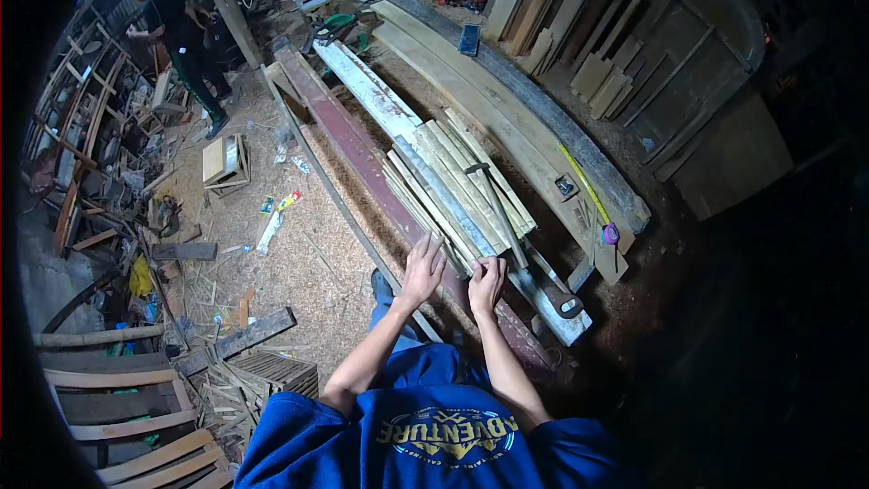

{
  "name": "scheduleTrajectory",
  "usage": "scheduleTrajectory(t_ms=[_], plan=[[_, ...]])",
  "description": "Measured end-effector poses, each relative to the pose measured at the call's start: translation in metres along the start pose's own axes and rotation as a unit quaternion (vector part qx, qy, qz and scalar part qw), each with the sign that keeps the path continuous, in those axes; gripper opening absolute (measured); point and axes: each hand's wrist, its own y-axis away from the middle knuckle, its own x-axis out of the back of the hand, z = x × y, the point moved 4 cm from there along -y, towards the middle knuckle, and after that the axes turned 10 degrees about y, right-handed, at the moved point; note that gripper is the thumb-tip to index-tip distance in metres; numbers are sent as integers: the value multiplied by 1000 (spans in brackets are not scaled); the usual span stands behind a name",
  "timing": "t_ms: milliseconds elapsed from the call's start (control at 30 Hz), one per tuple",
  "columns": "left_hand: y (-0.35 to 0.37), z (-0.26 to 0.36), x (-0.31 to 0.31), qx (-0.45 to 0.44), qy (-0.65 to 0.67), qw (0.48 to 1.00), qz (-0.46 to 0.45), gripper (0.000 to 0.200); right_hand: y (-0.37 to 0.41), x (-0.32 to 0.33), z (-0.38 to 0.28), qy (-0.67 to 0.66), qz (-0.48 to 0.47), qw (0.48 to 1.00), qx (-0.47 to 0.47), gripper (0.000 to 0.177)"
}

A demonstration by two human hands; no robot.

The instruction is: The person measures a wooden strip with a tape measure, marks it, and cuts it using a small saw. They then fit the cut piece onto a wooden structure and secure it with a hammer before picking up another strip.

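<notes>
Thin wooden strips [453, 188] lie bundled lengthwise on a plank bench in the middle of the head view. My left hand [424, 270] rests against the near ends of the left-hand strips, its fingers stretched out. Beside it, my right hand [487, 284] has its fingers curled at a strip's near end; its grip is partly hidden. A hammer [493, 208] lies on the strips, its handle pointing towards me. Right of my right hand, a handsaw [567, 305] rests on a pale, paint-stained board [559, 324].
A reddish beam [344, 127] runs along the bench's left side. On the right-hand plank [471, 81] lie a purple tape measure [610, 234], its yellow blade drawn out, and a small dark box [566, 186]. Another person [176, 32] stands far left. Wood scraps litter the floor.
</notes>
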Motion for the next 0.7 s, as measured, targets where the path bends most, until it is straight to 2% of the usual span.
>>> scheduleTrajectory(t_ms=[33, 100, 167, 267, 367, 400, 633, 700], plan=[[-1, 0, -3, 8, -18, 1000, 21, 53, 2, -2, 1, 2, -4, 1000, 0, 19], [-5, -2, -12, 11, -16, 1000, 0, 57, 0, -5, 8, -38, -2, 998, -45, 23], [-10, -3, -24, -13, -36, 999, -39, 59, -2, -7, 10, -42, -16, 998, -51, 24], [-16, -9, -32, 1, 5, 999, -39, 61, -4, -9, 10, -57, -41, 994, -82, 28], [-16, -5, -33, -4, 42, 998, -36, 65, -4, -14, 11, -84, -17, 991, -107, 29], [-16, -6, -32, -5, 50, 998, -31, 67, -4, -16, 14, -110, -46, 984, -129, 29], [-20, -15, -29, -15, 80, 996, -27, 77, -9, -9, 10, -81, -78, 985, -129, 30], [-19, -10, -24, -35, -63, 996, -53, 84, -9, -8, 12, -78, -95, 984, -131, 31]])
